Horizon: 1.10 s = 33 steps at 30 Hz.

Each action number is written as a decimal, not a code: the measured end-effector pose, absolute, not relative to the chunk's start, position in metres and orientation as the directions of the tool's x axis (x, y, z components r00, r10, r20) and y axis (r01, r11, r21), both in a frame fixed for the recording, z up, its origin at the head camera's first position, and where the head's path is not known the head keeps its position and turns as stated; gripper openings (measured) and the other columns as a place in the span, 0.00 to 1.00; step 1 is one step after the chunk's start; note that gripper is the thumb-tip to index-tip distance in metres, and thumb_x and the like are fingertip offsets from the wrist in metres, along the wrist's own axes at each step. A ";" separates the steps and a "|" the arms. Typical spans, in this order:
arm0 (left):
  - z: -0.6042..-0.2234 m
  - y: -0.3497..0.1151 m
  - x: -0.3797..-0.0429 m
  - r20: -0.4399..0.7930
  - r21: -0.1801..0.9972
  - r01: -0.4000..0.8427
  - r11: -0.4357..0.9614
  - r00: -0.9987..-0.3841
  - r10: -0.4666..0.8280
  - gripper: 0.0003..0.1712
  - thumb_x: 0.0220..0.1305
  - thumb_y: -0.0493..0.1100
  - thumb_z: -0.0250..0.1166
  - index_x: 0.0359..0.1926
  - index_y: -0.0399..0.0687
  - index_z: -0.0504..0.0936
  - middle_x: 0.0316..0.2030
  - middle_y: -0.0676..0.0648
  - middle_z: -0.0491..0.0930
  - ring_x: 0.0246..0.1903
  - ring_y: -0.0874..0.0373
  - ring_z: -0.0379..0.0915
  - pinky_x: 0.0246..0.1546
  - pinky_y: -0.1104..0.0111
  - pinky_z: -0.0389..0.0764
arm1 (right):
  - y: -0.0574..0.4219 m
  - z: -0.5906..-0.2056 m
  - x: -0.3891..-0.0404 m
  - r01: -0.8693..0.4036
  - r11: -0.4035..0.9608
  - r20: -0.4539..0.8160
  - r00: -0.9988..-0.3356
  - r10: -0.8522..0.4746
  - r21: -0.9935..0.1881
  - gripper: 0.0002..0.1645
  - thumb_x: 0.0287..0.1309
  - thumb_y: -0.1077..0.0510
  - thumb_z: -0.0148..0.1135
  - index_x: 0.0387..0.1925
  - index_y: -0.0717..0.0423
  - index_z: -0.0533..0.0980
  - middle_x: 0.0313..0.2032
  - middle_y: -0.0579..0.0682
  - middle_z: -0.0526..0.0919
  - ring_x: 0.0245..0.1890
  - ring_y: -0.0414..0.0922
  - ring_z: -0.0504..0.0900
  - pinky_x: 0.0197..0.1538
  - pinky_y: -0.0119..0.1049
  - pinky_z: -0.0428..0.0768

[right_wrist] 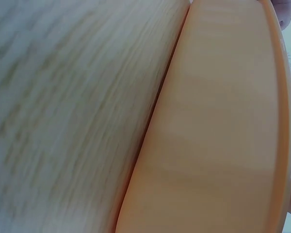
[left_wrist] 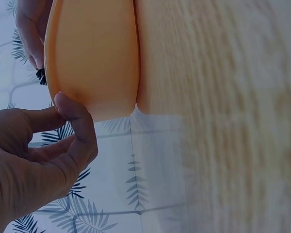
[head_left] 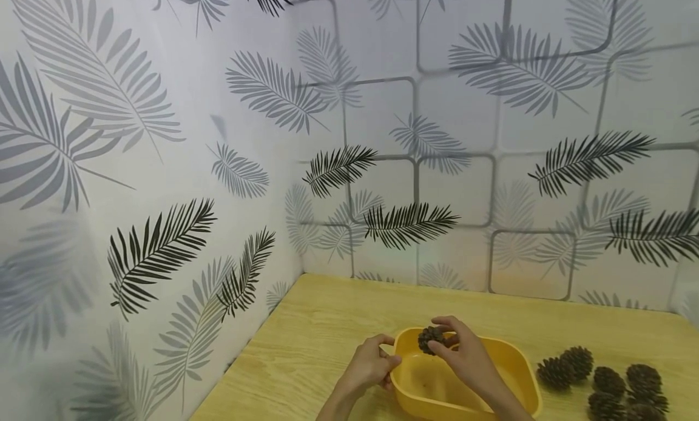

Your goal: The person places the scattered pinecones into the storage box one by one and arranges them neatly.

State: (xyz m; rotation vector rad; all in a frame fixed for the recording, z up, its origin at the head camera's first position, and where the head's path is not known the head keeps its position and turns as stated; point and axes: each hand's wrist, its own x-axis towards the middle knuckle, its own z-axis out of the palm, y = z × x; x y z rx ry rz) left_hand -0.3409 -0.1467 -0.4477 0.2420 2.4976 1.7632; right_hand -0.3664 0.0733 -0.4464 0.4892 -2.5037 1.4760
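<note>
A yellow plastic basin (head_left: 521, 354) with a rounded rim stands on the wooden table. My left hand (head_left: 367, 363) pinches its left rim between thumb and fingers; in the left wrist view the left hand (left_wrist: 53, 150) grips the rim's edge, seen from the side. Over the basin's far left part, my right hand (head_left: 464, 354) holds a brown pine cone (head_left: 430, 340) between thumb and fingers. The right wrist view is mostly filled by the basin's outer wall (right_wrist: 208, 121), with only slivers of hands at its right edge.
Several pine cones (head_left: 608, 381) lie grouped on the table to the right of the basin. The table (head_left: 327, 312) meets a leaf-patterned wall (head_left: 382, 257) at the back, and another patterned wall (head_left: 180, 299) runs along its left side.
</note>
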 end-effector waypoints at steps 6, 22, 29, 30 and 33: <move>-0.448 -0.146 -0.340 0.017 0.940 0.073 0.334 -0.986 0.166 0.25 0.71 0.32 0.66 0.66 0.31 0.74 0.30 0.40 0.84 0.14 0.64 0.72 0.17 0.75 0.82 | 0.068 -0.449 -0.367 -0.362 0.455 0.319 -0.932 -0.171 -0.813 0.22 0.66 0.58 0.71 0.58 0.58 0.78 0.53 0.58 0.83 0.37 0.45 0.83 0.37 0.39 0.86; -0.453 -0.143 -0.340 0.027 0.941 0.085 0.327 -0.984 0.177 0.25 0.70 0.32 0.67 0.66 0.32 0.75 0.30 0.40 0.83 0.15 0.64 0.73 0.18 0.73 0.84 | 0.062 -0.464 -0.373 -0.348 0.465 0.306 -0.937 -0.166 -0.814 0.20 0.67 0.56 0.70 0.56 0.59 0.78 0.51 0.58 0.84 0.39 0.46 0.83 0.37 0.41 0.86; -0.455 -0.146 -0.343 0.029 0.944 0.084 0.320 -0.984 0.173 0.25 0.71 0.33 0.67 0.66 0.33 0.75 0.33 0.40 0.83 0.16 0.63 0.73 0.18 0.71 0.85 | 0.057 -0.471 -0.382 -0.408 0.512 0.360 -0.912 -0.195 -0.756 0.19 0.63 0.63 0.72 0.52 0.57 0.75 0.49 0.58 0.85 0.36 0.46 0.83 0.36 0.40 0.86; -0.455 -0.147 -0.344 0.032 0.943 0.086 0.321 -0.985 0.170 0.25 0.71 0.33 0.67 0.66 0.34 0.75 0.34 0.40 0.83 0.16 0.63 0.73 0.18 0.71 0.85 | 0.056 -0.472 -0.383 -0.421 0.512 0.369 -0.906 -0.205 -0.749 0.19 0.63 0.64 0.73 0.51 0.56 0.74 0.49 0.59 0.85 0.36 0.46 0.84 0.37 0.41 0.87; -0.455 -0.148 -0.345 0.040 0.941 0.095 0.326 -0.985 0.169 0.25 0.71 0.33 0.67 0.66 0.33 0.75 0.34 0.40 0.82 0.16 0.63 0.72 0.19 0.70 0.85 | 0.055 -0.473 -0.384 -0.448 0.495 0.390 -0.894 -0.222 -0.744 0.20 0.62 0.65 0.73 0.48 0.56 0.71 0.48 0.60 0.84 0.37 0.49 0.85 0.39 0.45 0.88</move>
